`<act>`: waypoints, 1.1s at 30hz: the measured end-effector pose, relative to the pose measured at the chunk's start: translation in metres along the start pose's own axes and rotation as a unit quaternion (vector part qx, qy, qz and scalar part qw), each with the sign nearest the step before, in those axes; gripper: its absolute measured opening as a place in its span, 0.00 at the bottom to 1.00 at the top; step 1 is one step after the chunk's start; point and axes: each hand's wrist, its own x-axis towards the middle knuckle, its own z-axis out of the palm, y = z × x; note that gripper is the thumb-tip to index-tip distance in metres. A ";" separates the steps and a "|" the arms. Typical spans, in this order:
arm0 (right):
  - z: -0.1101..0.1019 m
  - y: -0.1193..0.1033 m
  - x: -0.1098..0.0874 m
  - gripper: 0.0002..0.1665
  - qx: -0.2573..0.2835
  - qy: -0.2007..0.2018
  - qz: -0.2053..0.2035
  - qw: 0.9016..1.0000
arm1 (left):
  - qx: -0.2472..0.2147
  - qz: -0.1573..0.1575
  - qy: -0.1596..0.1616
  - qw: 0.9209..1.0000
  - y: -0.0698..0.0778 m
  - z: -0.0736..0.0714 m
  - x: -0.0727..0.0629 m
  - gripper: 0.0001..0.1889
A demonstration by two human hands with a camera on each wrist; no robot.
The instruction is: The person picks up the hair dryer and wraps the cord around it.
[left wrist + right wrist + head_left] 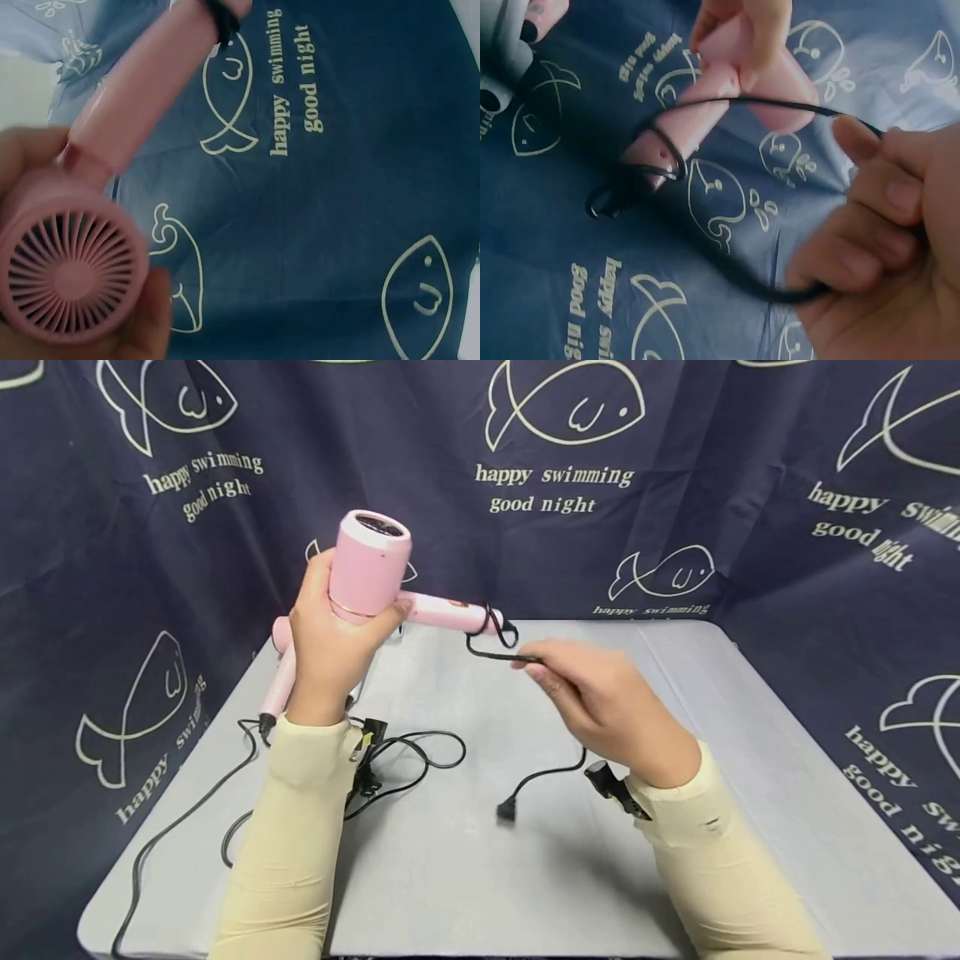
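My left hand (326,647) grips a pink hair dryer (369,564) round its barrel, held up above the table. The dryer's round end points up, and its handle (442,612) sticks out to the right. Loops of black power cord (664,142) wrap the handle near its end. To the right of it, my right hand (611,706) pinches the cord, which stretches from the handle to the fingers. The cord's free end hangs below that hand with a black plug (506,810). In the left wrist view the slatted air intake (75,277) faces the camera.
Behind my left forearm a second pink hair dryer (279,681) lies at the table's left side, its cord (172,822) trailing to the front left corner. More black cord (442,766) is looped on the grey table (750,827). A dark blue fish-print cloth (420,435) surrounds the table.
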 end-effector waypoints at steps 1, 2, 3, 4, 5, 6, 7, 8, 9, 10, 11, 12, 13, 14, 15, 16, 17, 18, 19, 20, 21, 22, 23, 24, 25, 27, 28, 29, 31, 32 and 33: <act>-0.002 0.002 0.001 0.13 -0.003 0.018 -0.006 1.000 | 0.001 -0.001 -0.019 1.000 0.000 -0.001 0.000 0.34; -0.004 0.004 0.001 0.14 -0.007 0.032 -0.010 0.999 | -0.001 -0.001 -0.038 0.999 0.001 -0.002 -0.001 0.34; -0.006 0.006 0.001 0.15 -0.011 0.044 -0.011 0.999 | -0.002 -0.001 -0.055 0.998 0.002 -0.003 -0.002 0.34; -0.007 0.008 0.002 0.15 -0.014 0.057 -0.010 0.998 | -0.001 -0.002 -0.071 0.997 0.003 -0.003 -0.003 0.34; -0.007 0.010 0.002 0.14 -0.016 0.069 -0.007 0.997 | 0.001 -0.002 -0.084 0.996 0.004 -0.005 -0.004 0.34; -0.008 0.013 0.001 0.12 -0.018 0.081 0.000 0.997 | 0.003 -0.003 -0.097 0.995 0.005 -0.006 -0.005 0.34; -0.007 0.015 0.001 0.11 -0.019 0.093 0.007 0.995 | 0.001 -0.003 -0.108 0.994 0.005 -0.006 -0.006 0.34; -0.007 0.018 0.000 0.09 -0.021 0.106 0.017 0.994 | -0.003 -0.002 -0.117 0.993 0.005 -0.007 -0.006 0.33; -0.007 0.020 0.000 0.08 -0.025 0.119 0.029 0.992 | -0.006 -0.002 -0.125 0.992 0.005 -0.008 -0.007 0.32; -0.007 0.022 0.000 0.07 -0.026 0.130 0.043 0.990 | -0.011 -0.002 -0.132 0.991 0.003 -0.009 -0.007 0.31; -0.008 0.024 -0.001 0.06 -0.029 0.140 0.058 0.988 | -0.016 -0.002 -0.138 0.990 0.000 -0.009 -0.007 0.31; -0.008 0.026 -0.001 0.06 -0.033 0.147 0.074 0.986 | -0.020 0.000 -0.143 0.990 -0.003 -0.009 -0.006 0.30; -0.008 0.027 -0.001 0.06 -0.039 0.153 0.091 0.983 | -0.026 0.000 -0.146 0.989 -0.006 -0.009 -0.006 0.29; -0.008 0.029 -0.001 0.06 -0.042 0.158 0.108 0.981 | -0.030 0.001 -0.149 0.988 -0.010 -0.009 -0.005 0.29; -0.008 0.030 -0.002 0.07 -0.046 0.157 0.124 0.979 | -0.036 0.002 -0.152 0.988 -0.012 -0.008 -0.004 0.29; -0.007 0.032 -0.003 0.08 -0.044 0.156 0.139 0.977 | -0.043 0.001 -0.155 0.987 -0.015 -0.008 -0.003 0.29; -0.006 0.034 -0.003 0.09 -0.046 0.152 0.154 0.975 | -0.053 0.000 -0.158 0.986 -0.016 -0.008 -0.003 0.28; -0.005 0.036 -0.004 0.09 -0.046 0.146 0.168 0.974 | -0.068 -0.001 -0.161 0.985 -0.017 -0.008 -0.002 0.28; -0.003 0.037 -0.005 0.09 -0.045 0.139 0.181 0.973 | -0.084 -0.004 -0.165 0.983 -0.016 -0.009 -0.002 0.28; -0.002 0.039 -0.006 0.10 -0.042 0.129 0.194 0.972 | -0.102 -0.007 -0.169 0.980 -0.015 -0.009 -0.002 0.27; 0.000 0.041 -0.007 0.10 -0.037 0.117 0.205 0.971 | -0.120 -0.011 -0.172 0.978 -0.013 -0.009 -0.003 0.26; 0.002 0.042 -0.008 0.10 -0.033 0.108 0.216 0.970 | -0.137 -0.014 -0.174 0.975 -0.011 -0.010 -0.003 0.26; 0.003 0.043 -0.009 0.10 -0.031 0.096 0.226 0.969 | -0.156 -0.019 -0.177 0.972 -0.009 -0.010 -0.004 0.26; 0.005 0.043 -0.010 0.11 -0.028 0.084 0.234 0.968 | -0.172 -0.022 -0.177 0.969 -0.007 -0.010 -0.005 0.26; 0.006 0.044 -0.010 0.11 -0.026 0.072 0.241 0.967 | -0.184 -0.023 -0.175 0.967 -0.005 -0.010 -0.005 0.26; 0.010 0.043 -0.011 0.12 -0.024 0.046 0.250 0.967 | -0.209 -0.025 -0.168 0.963 -0.001 -0.009 -0.006 0.26; 0.012 0.043 -0.011 0.13 -0.022 0.032 0.251 0.967 | -0.219 -0.025 -0.161 0.962 0.000 -0.009 -0.006 0.26; 0.014 0.042 -0.011 0.12 -0.022 0.016 0.246 0.969 | -0.228 -0.025 -0.153 0.961 0.001 -0.008 -0.006 0.27; 0.020 0.040 -0.011 0.11 -0.026 -0.015 0.223 0.974 | -0.246 -0.026 -0.135 0.960 0.003 -0.007 -0.006 0.26; 0.022 0.038 -0.011 0.10 -0.022 -0.027 0.216 0.976 | -0.256 -0.029 -0.126 0.958 0.003 -0.006 -0.006 0.26; 0.026 0.036 -0.011 0.09 -0.014 -0.037 0.215 0.976 | -0.262 -0.029 -0.116 0.958 0.004 -0.005 -0.006 0.25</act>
